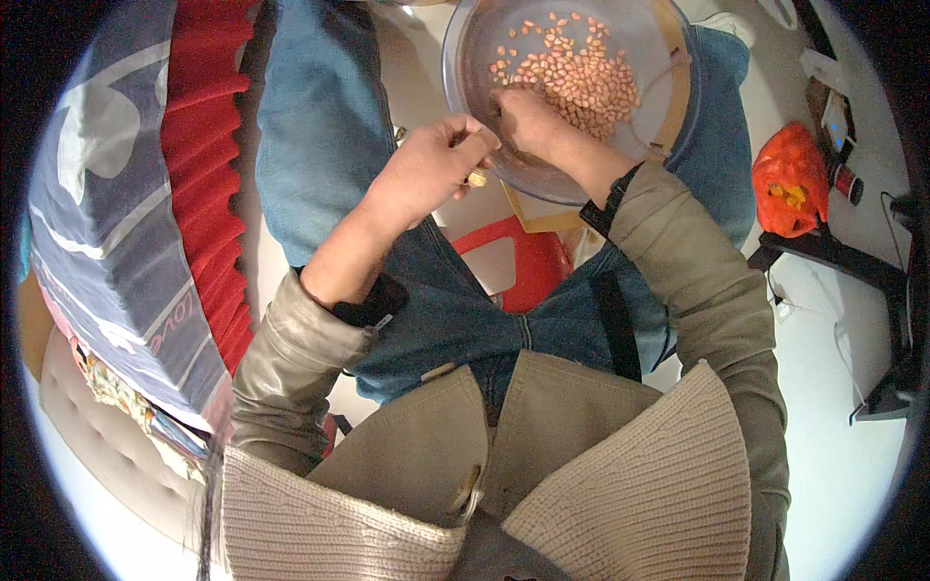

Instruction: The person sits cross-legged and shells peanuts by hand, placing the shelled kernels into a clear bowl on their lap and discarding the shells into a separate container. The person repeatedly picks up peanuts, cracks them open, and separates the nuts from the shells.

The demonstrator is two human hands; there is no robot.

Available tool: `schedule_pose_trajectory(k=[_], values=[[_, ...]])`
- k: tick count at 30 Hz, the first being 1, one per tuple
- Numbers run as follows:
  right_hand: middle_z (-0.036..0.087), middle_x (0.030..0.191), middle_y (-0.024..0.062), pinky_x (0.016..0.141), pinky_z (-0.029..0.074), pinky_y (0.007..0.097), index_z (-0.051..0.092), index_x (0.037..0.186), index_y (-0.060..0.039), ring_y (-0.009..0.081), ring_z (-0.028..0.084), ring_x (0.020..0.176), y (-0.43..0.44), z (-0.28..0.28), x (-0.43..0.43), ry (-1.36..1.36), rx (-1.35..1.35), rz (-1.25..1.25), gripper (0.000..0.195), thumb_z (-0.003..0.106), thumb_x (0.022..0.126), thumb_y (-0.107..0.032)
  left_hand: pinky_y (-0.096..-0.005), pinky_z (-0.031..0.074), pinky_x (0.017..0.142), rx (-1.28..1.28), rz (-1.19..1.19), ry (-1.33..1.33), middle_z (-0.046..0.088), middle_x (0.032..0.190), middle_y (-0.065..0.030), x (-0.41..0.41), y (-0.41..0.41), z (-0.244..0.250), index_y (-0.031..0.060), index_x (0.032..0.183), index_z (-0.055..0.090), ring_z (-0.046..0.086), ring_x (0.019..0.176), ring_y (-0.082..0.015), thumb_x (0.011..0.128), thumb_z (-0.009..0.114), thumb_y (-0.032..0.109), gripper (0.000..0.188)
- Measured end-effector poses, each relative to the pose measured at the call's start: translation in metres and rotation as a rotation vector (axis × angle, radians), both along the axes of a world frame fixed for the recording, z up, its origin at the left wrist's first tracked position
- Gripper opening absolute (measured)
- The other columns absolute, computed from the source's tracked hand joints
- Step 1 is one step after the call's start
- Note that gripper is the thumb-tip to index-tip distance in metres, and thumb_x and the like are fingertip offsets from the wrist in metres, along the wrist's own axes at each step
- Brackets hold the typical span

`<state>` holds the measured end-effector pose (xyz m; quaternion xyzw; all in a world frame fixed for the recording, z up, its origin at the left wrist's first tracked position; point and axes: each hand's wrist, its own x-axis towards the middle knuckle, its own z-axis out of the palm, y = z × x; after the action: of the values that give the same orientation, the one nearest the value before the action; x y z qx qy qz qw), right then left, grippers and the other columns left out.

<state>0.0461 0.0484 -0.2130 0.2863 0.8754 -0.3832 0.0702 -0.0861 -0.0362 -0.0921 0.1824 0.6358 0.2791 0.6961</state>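
Note:
A see-through plastic basin (661, 94) lies before me at the top of the view, partly over my right thigh. Reddish shelled peanuts (581, 80) are spread across its bottom. My right hand (527, 120) reaches over the near left rim into the basin, fingers curled down beside the peanuts; its fingertips are hidden, so what it holds does not show. Just left of the rim, my left hand (439, 160) is bent with thumb and forefinger close together. A pale yellow piece, seemingly peanut shell (476, 178), is held in its lower fingers.
On the left stands a bed with a red ruffled skirt (207, 167) and a grey-blue patterned cover (138, 218). A red object (530, 261) sits between my legs. To the right, an orange-red plastic bag (790, 181) with yellowish contents rests by a black frame (828, 261).

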Motion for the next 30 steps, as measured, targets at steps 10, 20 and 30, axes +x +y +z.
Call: schedule_pose_trajectory(k=[10,20,30], values=[[0.06,0.066,0.0092,0.06,0.044,0.0276,0.059,0.081,0.001,0.016,0.056,0.062,0.034,0.094,0.019,0.14,-0.79,-0.386,0.024,0.042,0.084,-0.016,-0.0238,0.042,0.051,0.26,0.031,0.375,0.056,0.061,-0.0038,0.008,0.023,0.012,-0.0029,0.084,0.056,0.05,0.055,-0.0075,0.081,0.057,0.021,0.024],[0.059,0.089,0.0049,0.069,0.043,0.0218,0.052,0.108,-0.0007,0.0096,0.054,0.077,0.051,0.17,0.092,0.331,-0.372,-0.392,0.026,0.044,0.087,-0.015,-0.0259,0.042,0.052,0.484,-0.12,0.783,0.058,0.065,-0.0032,0.001,0.058,0.029,0.0019,0.086,0.059,0.047,0.058,-0.0071,0.083,0.054,0.026,0.025],[0.058,0.083,0.0061,0.06,0.046,0.0286,0.055,0.101,-0.0031,0.016,0.056,0.067,-0.014,0.117,0.376,-0.016,0.01,-0.991,0.026,0.041,0.087,-0.021,-0.0396,0.044,0.078,0.414,-0.333,1.392,0.06,0.088,-0.0211,-0.133,0.169,-0.001,0.0003,0.1,0.056,0.057,0.088,-0.0352,0.076,0.05,0.053,0.058]])
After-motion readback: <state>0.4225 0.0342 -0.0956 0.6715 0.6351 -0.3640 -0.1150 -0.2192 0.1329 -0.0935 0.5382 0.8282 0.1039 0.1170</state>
